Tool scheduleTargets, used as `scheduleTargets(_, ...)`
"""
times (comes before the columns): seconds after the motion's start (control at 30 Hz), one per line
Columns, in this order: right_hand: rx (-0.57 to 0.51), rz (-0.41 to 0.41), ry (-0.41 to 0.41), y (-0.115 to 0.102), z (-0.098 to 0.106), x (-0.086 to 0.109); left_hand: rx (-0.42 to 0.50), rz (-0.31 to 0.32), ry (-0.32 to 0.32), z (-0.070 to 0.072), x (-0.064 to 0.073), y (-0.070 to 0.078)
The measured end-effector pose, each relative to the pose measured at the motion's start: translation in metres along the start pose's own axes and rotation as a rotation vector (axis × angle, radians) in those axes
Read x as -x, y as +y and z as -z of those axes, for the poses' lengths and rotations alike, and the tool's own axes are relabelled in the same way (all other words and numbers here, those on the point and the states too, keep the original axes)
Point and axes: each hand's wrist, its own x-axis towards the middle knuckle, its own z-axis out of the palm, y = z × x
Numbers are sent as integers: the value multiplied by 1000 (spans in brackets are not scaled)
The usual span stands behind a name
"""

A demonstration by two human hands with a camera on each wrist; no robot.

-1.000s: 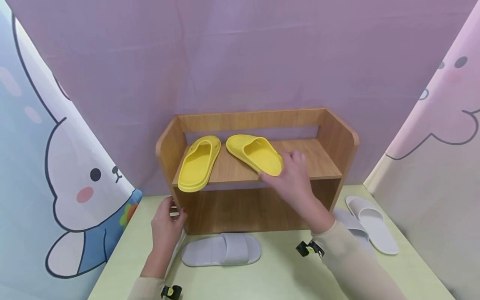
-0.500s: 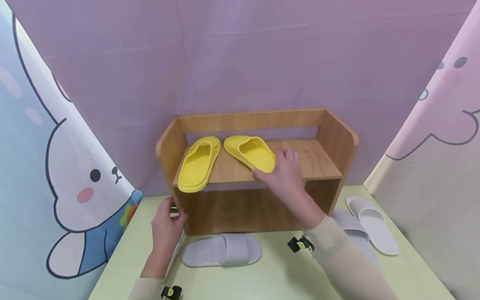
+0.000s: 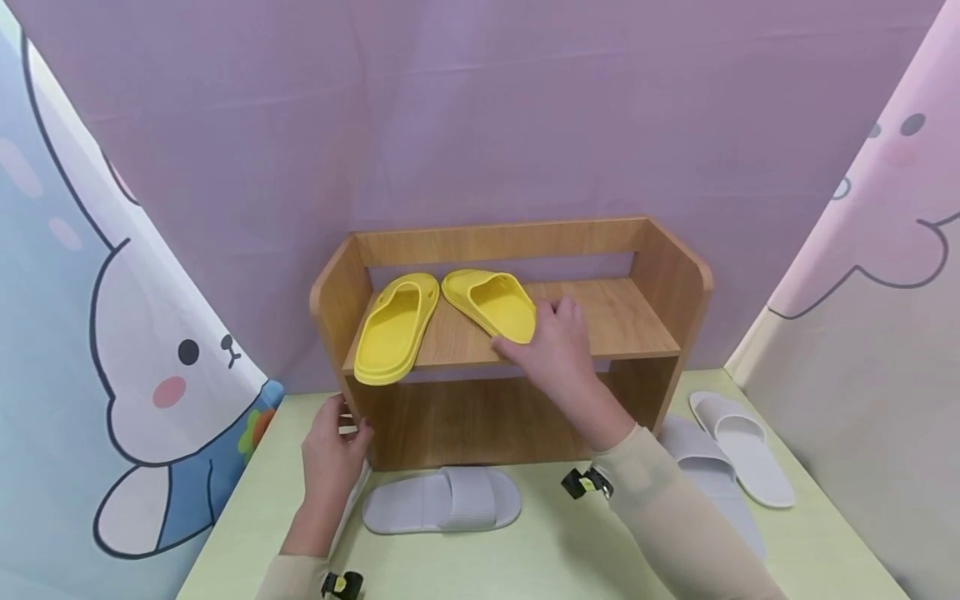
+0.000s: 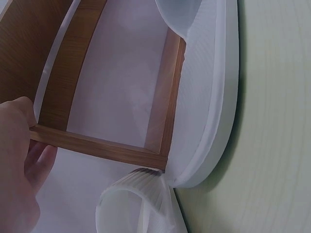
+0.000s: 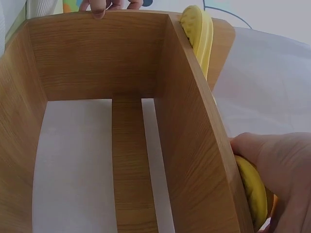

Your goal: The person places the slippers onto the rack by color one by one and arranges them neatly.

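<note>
On the upper board of a small wooden shoe rack (image 3: 480, 421), a yellow slipper (image 3: 396, 333) lies at the left end, its heel jutting a little past the front edge. Beside it a second yellow slipper (image 3: 498, 308) sits at an angle, toe toward the back left. My right hand (image 3: 558, 350) grips this slipper by the heel, thumb at the front; the right wrist view shows the heel (image 5: 252, 189) between thumb and fingers. My left hand (image 3: 333, 442) pinches the front edge of the rack's left side panel, with the thumb inside, as the left wrist view (image 4: 19, 160) also shows.
A grey slipper (image 3: 442, 500) lies crosswise in front of the rack. On the right are another grey slipper (image 3: 712, 475) and a white slipper (image 3: 750, 454). Part of a white slipper (image 4: 129, 208) shows beside the rack's left side. Purple cloth (image 3: 495, 108) hangs behind.
My right hand has moved left along the upper board, and the slipper it grips has shifted left, closer to the other yellow slipper. The left hand has stayed on the side panel.
</note>
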Motion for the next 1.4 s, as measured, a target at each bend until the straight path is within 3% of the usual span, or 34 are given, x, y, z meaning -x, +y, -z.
scheduleTargets(0.5,53,140,-76,7,9,2,4,-4,3,-1,-2,1)
scheduleTargets(0.73,-8,112,-53,2,4,9,-2,9,-4,0,-2,1)
scheduleTargets(1.1,19,132,32,-10,-6,21,-8,17,-4,-1,-1,2)
scheduleTargets(1.4,-62,179,1,-11,-5,27,-6,2,4,-1,-1,1)
